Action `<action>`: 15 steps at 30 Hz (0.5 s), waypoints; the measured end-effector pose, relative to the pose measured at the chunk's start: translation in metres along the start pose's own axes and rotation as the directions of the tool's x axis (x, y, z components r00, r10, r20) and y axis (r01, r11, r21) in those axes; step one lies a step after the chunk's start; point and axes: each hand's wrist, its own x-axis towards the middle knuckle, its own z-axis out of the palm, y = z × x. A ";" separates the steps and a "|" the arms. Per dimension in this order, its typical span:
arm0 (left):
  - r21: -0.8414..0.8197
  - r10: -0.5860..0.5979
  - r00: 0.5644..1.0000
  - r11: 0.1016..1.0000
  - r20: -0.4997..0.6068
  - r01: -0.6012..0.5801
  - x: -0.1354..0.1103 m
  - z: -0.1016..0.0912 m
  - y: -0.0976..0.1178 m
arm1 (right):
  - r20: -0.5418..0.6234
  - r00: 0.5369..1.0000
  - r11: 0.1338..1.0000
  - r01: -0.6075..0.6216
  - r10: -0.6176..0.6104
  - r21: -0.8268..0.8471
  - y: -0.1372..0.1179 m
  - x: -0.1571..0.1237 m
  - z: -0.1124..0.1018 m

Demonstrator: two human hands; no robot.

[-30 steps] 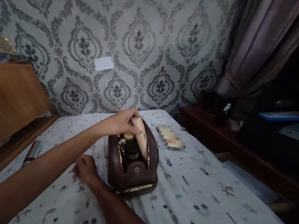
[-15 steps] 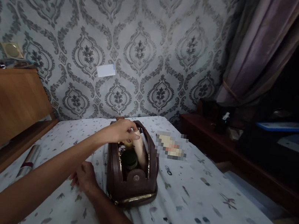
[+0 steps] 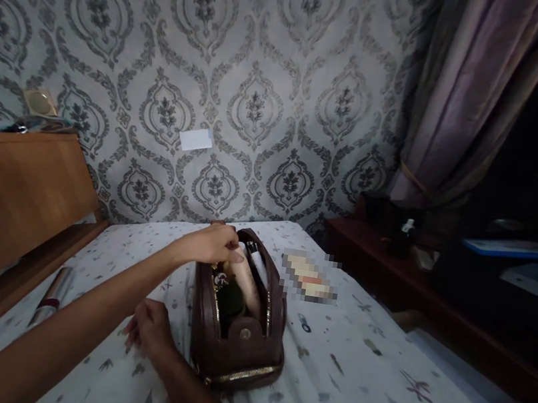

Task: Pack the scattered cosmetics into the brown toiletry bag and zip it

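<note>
A brown leather toiletry bag point(image 3: 233, 374) lies unzipped on the bed, its gold zip teeth showing along the opening. My left hand point(image 3: 214, 245) reaches over its far left side, with thumb and fingers closed on the upper end of a beige tube point(image 3: 245, 282). The tube's lower end rests inside the bag. Beside it are a white tube point(image 3: 260, 266) and a round dark green jar point(image 3: 232, 300); smaller items are hard to make out. Left of the bag, my right hand point(image 3: 151, 329) hovers or rests over the sheet with loosely bent fingers, partly hidden, holding nothing visible.
A silver tube with a dark red band point(image 3: 51, 298) lies on the patterned sheet point(image 3: 340, 401) at the left. Right of the bag is a blurred-out flat item point(image 3: 309, 277). A wooden headboard point(image 3: 12, 190) stands left, a dark red shelf point(image 3: 367, 250) right.
The view has tilted up a little, so everything sits slightly lower. More of the white tube shows beside the beige one. Both hands stay nearly where they were.
</note>
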 end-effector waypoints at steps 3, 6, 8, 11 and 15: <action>0.005 -0.022 1.000 1.000 0.003 0.022 -0.001 0.000 -0.002 | 0.007 1.000 1.000 0.006 -0.006 -0.002 0.001 0.001 0.000; -0.006 -0.008 0.999 1.000 -0.031 0.008 -0.002 0.002 -0.002 | 0.003 1.000 1.000 0.019 -0.019 -0.009 0.004 0.002 0.001; -0.017 0.004 0.999 1.000 -0.054 -0.005 -0.003 0.002 -0.002 | -0.003 1.000 1.000 0.025 -0.025 -0.015 0.005 0.003 0.001; -0.043 0.014 0.996 0.999 -0.092 -0.018 -0.008 0.001 0.001 | -0.004 1.000 0.999 0.023 -0.023 -0.023 0.006 0.004 0.001; -0.115 0.021 0.939 0.991 -0.344 -0.064 -0.022 0.005 -0.004 | -0.002 1.000 0.999 0.031 -0.032 -0.030 0.007 0.005 0.001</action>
